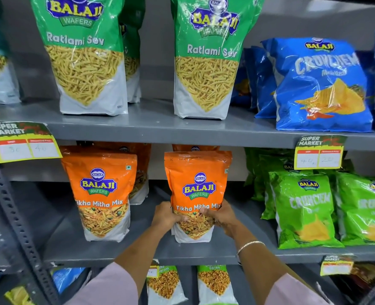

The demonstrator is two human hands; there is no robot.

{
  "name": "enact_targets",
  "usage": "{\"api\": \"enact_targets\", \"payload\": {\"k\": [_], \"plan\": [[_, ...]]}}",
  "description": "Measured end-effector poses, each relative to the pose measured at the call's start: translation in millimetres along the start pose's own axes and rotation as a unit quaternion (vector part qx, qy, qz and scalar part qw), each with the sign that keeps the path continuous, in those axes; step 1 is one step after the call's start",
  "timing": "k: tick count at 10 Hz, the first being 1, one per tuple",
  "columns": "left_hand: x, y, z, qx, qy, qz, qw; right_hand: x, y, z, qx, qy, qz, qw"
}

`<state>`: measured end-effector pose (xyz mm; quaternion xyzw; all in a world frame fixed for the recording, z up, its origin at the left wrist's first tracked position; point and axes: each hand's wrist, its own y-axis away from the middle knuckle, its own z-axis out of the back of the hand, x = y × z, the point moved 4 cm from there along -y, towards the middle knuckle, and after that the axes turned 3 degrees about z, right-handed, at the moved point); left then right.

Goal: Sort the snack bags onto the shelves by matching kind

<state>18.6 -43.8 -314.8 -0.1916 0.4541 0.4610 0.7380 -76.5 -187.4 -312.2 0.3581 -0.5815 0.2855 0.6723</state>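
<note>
The grey middle shelf point(107, 245) is stocked with orange bags at centre and green bags point(303, 210) to the right. An orange Tikha Mitha Mix bag point(198, 186) is stood upright on it, just right of a matching bag point(104, 194). Its lower half is clasped from both sides: the left hand point(165, 217) and the right hand point(220, 216) are wrapped around it, fingers point(204, 211) curled closed over its front.

Orange Tikha Mitha Mix bag point(198, 190) upright on grey middle shelf point(116, 249)
</note>
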Motion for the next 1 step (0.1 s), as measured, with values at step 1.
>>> {"api": "enact_targets", "payload": {"k": [1], "plan": [[-5.0, 7.3, 3.8, -0.008, 0.001, -0.003, 1.000, 14.1, 5.3, 1.1, -0.059, 0.037, 0.042, 0.997]]}}
